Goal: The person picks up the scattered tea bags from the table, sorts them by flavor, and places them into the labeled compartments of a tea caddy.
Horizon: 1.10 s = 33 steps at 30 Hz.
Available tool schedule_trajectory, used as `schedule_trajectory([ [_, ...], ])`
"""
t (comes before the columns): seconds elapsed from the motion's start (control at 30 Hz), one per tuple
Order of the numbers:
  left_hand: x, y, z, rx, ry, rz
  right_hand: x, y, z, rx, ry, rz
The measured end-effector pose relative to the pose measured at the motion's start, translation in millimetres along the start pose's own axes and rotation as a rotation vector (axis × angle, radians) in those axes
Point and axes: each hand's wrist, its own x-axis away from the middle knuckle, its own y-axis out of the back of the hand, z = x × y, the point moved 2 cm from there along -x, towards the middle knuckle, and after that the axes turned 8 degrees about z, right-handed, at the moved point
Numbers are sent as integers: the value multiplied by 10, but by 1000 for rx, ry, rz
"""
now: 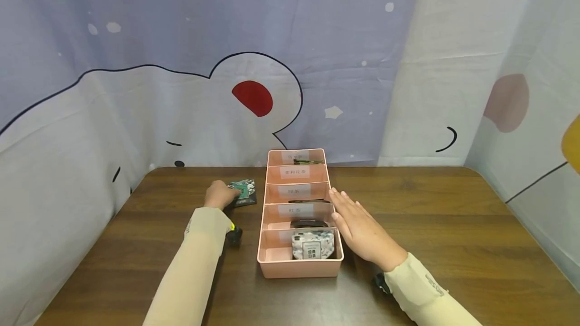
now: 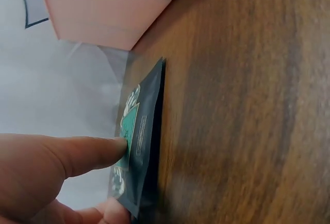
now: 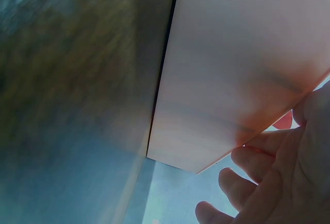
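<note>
A dark tea packet (image 1: pixel 245 192) with a green label and floral print lies on the table, left of the pink divided box (image 1: pixel 299 268). My left hand (image 1: pixel 219 195) pinches its left end. In the left wrist view, one fingertip presses the green label of the packet (image 2: pixel 147 136) and another digit is at its near edge. My right hand (image 1: pixel 362 230) rests against the right side of the box, fingers extended, fingertips at the rim. In the right wrist view the fingers (image 3: pixel 252 162) lie along the edge of the box wall (image 3: pixel 216 79), holding no packet.
Several labelled compartments run front to back in the box. A white patterned tea packet (image 1: pixel 312 245) stands in the front one, with dark packets (image 1: pixel 309 224) behind. The wooden table (image 1: pixel 430 215) ends at a printed curtain (image 1: pixel 344 64).
</note>
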Motion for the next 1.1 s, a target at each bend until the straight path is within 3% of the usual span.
schedule_trajectory([
  [0.23,-9,42,84,118,-38,11,-1,2,-1,-4,-3,-3],
  [0.47,1,50,134,342,-42,-13,-2,-12,-9,1,1,-2],
  [0.67,11,63,146,474,-56,-9,-4,-14,-8,2,3,-2],
  [1.1,37,132,22,574,-141,-33,-4,-4,2,6,5,-7],
])
